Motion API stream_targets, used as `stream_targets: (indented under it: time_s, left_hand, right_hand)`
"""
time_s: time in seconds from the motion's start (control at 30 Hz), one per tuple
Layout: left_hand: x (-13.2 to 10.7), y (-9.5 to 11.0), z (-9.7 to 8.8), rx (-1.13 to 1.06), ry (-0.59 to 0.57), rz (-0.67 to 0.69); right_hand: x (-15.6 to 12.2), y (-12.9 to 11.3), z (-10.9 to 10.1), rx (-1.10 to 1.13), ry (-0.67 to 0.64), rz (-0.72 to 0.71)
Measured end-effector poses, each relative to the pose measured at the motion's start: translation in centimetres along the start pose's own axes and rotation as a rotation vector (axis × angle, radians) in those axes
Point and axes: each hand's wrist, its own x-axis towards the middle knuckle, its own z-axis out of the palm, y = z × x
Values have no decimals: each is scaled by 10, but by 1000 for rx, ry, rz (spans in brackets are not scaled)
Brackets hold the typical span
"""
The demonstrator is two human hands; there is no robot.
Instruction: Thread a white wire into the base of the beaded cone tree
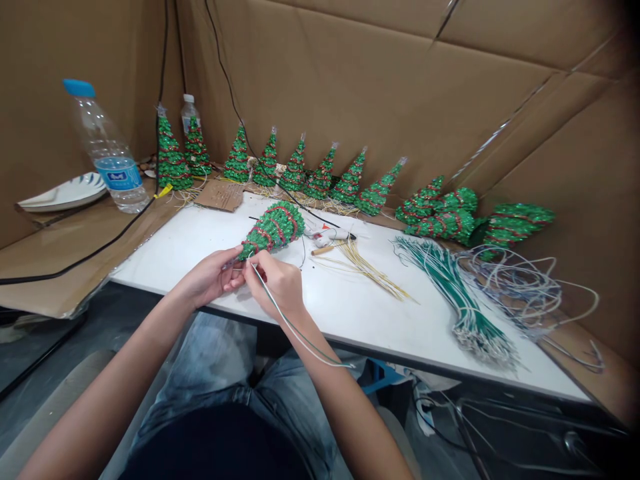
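A small green beaded Christmas tree (275,228) with red garland lies tilted over the white tabletop, its narrow tip towards me. My left hand (214,273) is closed round the tip from the left. Beside it, my right hand (278,283) pinches a thin green-and-white wire (277,308) close to the tip. The wire's loose end trails back over my right forearm. My fingers partly hide the tip and the wire's near end.
Finished-looking trees (295,167) line the back edge; others lie at the right. Green wires (450,283), yellow wires (373,267), a glue gun (337,235) and tangled clear cable (530,287) lie rightward. A water bottle (120,177) and plate (65,193) stand left. A black cord (105,247) crosses the cardboard.
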Motion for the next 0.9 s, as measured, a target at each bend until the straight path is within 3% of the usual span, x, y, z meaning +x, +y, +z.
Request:
stream_targets:
  time_s: [0.9]
  left_hand:
    - [-2, -1, 2, 45, -10, 13]
  right_hand:
    - [-2, -2, -1, -1, -50, 75]
